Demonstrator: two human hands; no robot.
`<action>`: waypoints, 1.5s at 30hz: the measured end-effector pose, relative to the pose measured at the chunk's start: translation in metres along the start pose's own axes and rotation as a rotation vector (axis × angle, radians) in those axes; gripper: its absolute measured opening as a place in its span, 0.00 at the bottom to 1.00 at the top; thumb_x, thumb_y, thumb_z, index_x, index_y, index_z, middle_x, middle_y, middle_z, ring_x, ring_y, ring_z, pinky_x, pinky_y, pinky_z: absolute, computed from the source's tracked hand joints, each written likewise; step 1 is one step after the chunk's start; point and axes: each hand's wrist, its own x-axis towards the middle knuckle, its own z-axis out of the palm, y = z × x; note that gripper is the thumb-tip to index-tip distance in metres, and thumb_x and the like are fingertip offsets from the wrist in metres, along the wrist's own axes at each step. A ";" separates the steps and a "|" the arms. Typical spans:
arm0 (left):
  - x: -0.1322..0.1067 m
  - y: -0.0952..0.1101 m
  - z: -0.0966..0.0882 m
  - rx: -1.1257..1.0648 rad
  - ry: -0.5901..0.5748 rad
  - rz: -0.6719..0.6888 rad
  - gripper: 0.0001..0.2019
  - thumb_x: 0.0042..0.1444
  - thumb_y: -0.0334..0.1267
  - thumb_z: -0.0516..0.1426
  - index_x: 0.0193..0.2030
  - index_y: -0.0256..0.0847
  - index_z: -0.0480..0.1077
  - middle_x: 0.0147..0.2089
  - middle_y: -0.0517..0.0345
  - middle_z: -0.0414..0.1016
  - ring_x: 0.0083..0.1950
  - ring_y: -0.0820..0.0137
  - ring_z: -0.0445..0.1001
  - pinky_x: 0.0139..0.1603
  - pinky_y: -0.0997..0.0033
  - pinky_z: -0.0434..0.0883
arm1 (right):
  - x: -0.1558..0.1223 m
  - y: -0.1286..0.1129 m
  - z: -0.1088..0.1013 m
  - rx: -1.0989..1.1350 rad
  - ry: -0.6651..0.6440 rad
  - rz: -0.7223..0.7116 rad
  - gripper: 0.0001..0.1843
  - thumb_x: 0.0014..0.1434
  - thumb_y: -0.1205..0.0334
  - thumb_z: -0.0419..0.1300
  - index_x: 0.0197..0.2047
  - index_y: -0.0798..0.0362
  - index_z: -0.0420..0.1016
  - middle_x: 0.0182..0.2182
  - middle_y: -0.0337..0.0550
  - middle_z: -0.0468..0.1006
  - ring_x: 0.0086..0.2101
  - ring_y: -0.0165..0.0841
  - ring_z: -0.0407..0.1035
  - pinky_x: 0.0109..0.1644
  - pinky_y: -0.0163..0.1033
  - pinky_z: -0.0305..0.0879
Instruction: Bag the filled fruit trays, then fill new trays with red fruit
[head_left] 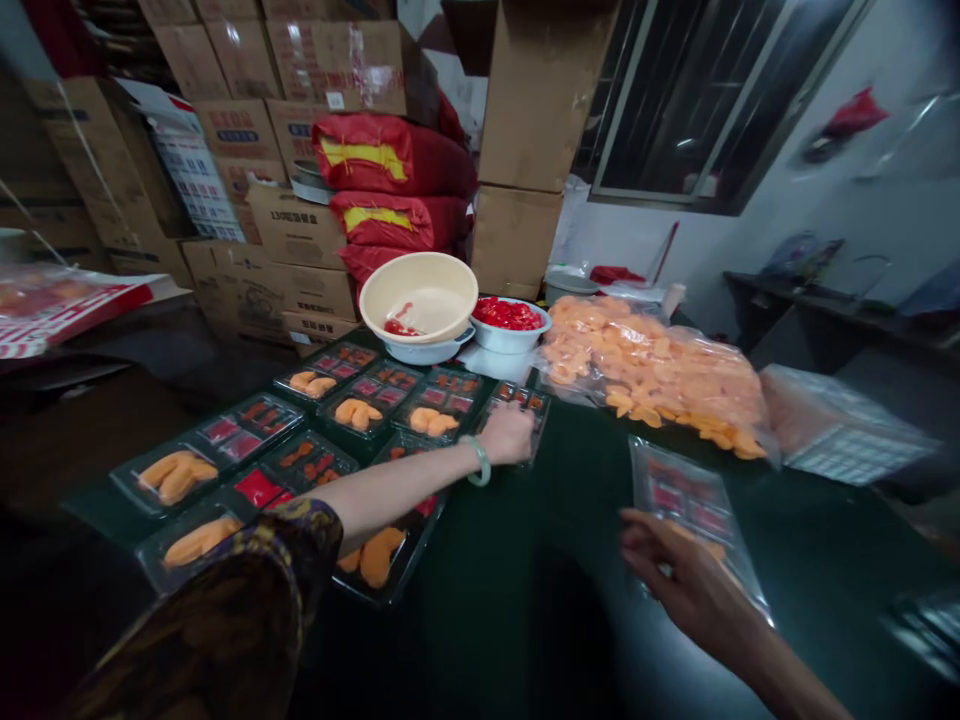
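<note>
The clear plastic tray [686,505] looks light, thin and slick, best taken by its rim. It lies on the green table [570,590] at the right hand [694,580], whose blurred fingers reach its near edge, grip unclear. The left hand [506,433], arm outstretched, rests palm-down on another tray [521,398], its grip hidden too.

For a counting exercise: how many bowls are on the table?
3: a cream bowl resting on a pale blue bowl, and a white bowl of red pieces beside them. More may be hidden.
</note>
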 end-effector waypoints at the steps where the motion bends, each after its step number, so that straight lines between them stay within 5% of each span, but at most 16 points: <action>1: 0.010 -0.015 0.001 -0.002 -0.024 -0.063 0.18 0.53 0.39 0.56 0.47 0.29 0.66 0.50 0.35 0.65 0.51 0.53 0.66 0.47 0.56 0.67 | 0.019 -0.017 0.010 0.201 -0.037 0.059 0.20 0.50 0.54 0.57 0.47 0.50 0.66 0.36 0.46 0.74 0.34 0.38 0.71 0.30 0.40 0.68; 3: 0.028 -0.033 0.007 -0.017 -0.084 -0.156 0.19 0.54 0.41 0.57 0.49 0.31 0.65 0.52 0.40 0.65 0.51 0.57 0.67 0.47 0.56 0.68 | 0.066 -0.047 0.032 0.520 -0.006 0.280 0.14 0.50 0.60 0.59 0.41 0.53 0.66 0.32 0.45 0.73 0.34 0.36 0.71 0.30 0.37 0.69; 7: 0.046 -0.039 0.015 -0.065 -0.159 -0.234 0.18 0.58 0.44 0.54 0.51 0.36 0.65 0.53 0.48 0.65 0.50 0.63 0.68 0.47 0.56 0.69 | 0.153 -0.072 0.064 0.622 -0.019 0.436 0.06 0.54 0.63 0.56 0.30 0.56 0.64 0.22 0.40 0.69 0.24 0.31 0.70 0.27 0.38 0.70; 11: 0.032 -0.031 0.017 -0.123 -0.140 -0.185 0.18 0.59 0.46 0.51 0.50 0.35 0.66 0.54 0.44 0.64 0.51 0.59 0.68 0.47 0.58 0.69 | 0.180 -0.062 0.071 0.657 0.021 0.515 0.11 0.56 0.62 0.56 0.24 0.55 0.63 0.11 0.32 0.61 0.12 0.25 0.57 0.17 0.32 0.60; 15: -0.002 -0.013 0.016 -0.175 -0.142 -0.043 0.18 0.54 0.44 0.53 0.48 0.34 0.67 0.50 0.42 0.67 0.44 0.59 0.72 0.40 0.66 0.70 | 0.154 -0.041 0.061 0.756 0.061 0.452 0.09 0.50 0.65 0.61 0.23 0.54 0.64 0.13 0.33 0.66 0.14 0.25 0.60 0.18 0.31 0.60; 18: -0.006 -0.009 0.010 -0.190 -0.163 0.096 0.12 0.53 0.42 0.54 0.42 0.41 0.71 0.43 0.52 0.72 0.38 0.67 0.74 0.35 0.74 0.69 | 0.120 -0.022 0.051 0.839 0.054 0.421 0.09 0.44 0.65 0.65 0.24 0.54 0.67 0.19 0.38 0.73 0.20 0.29 0.69 0.24 0.33 0.66; 20: 0.013 -0.019 0.005 -0.152 -0.135 0.116 0.08 0.54 0.37 0.53 0.39 0.42 0.72 0.39 0.54 0.74 0.38 0.68 0.74 0.35 0.74 0.69 | 0.095 -0.008 0.045 0.928 0.017 0.440 0.12 0.40 0.64 0.69 0.25 0.54 0.68 0.21 0.38 0.75 0.22 0.30 0.71 0.27 0.33 0.68; 23: 0.062 -0.049 0.002 -0.023 -0.032 0.033 0.08 0.55 0.32 0.53 0.40 0.34 0.71 0.44 0.45 0.73 0.47 0.59 0.71 0.45 0.62 0.68 | 0.063 0.006 0.038 1.013 -0.041 0.470 0.16 0.38 0.60 0.72 0.26 0.53 0.69 0.21 0.36 0.75 0.23 0.30 0.71 0.27 0.32 0.68; 27: 0.117 -0.086 0.014 0.115 0.013 -0.027 0.12 0.58 0.38 0.55 0.45 0.33 0.68 0.48 0.47 0.70 0.52 0.60 0.68 0.52 0.51 0.66 | 0.040 0.012 0.034 0.930 -0.044 0.550 0.18 0.39 0.52 0.71 0.31 0.50 0.72 0.27 0.38 0.78 0.29 0.34 0.74 0.33 0.35 0.71; 31: 0.142 -0.108 0.020 0.158 -0.011 0.036 0.14 0.59 0.40 0.54 0.49 0.35 0.67 0.49 0.50 0.69 0.49 0.64 0.70 0.49 0.55 0.69 | 0.037 0.012 0.036 0.794 0.077 0.614 0.22 0.39 0.48 0.70 0.37 0.47 0.72 0.36 0.41 0.80 0.36 0.42 0.74 0.36 0.42 0.72; 35: 0.152 -0.119 0.006 0.163 -0.076 0.148 0.14 0.59 0.41 0.54 0.47 0.34 0.67 0.47 0.50 0.70 0.46 0.66 0.71 0.46 0.58 0.70 | 0.039 0.006 0.040 0.814 0.037 0.515 0.22 0.43 0.45 0.67 0.37 0.49 0.72 0.31 0.44 0.80 0.31 0.40 0.74 0.29 0.39 0.69; 39: 0.143 -0.096 0.002 0.134 -0.161 0.306 0.11 0.59 0.40 0.55 0.43 0.35 0.69 0.44 0.52 0.71 0.44 0.67 0.71 0.46 0.60 0.70 | 0.034 0.003 0.040 0.917 -0.113 0.416 0.20 0.44 0.46 0.66 0.34 0.51 0.70 0.22 0.39 0.76 0.25 0.35 0.72 0.26 0.35 0.65; 45: 0.079 -0.032 0.023 -0.080 -0.270 0.562 0.09 0.51 0.36 0.60 0.23 0.36 0.69 0.24 0.60 0.70 0.29 0.73 0.68 0.33 0.73 0.64 | -0.004 0.014 0.041 0.973 -0.356 0.320 0.18 0.49 0.51 0.66 0.32 0.54 0.66 0.24 0.38 0.75 0.20 0.28 0.69 0.25 0.31 0.63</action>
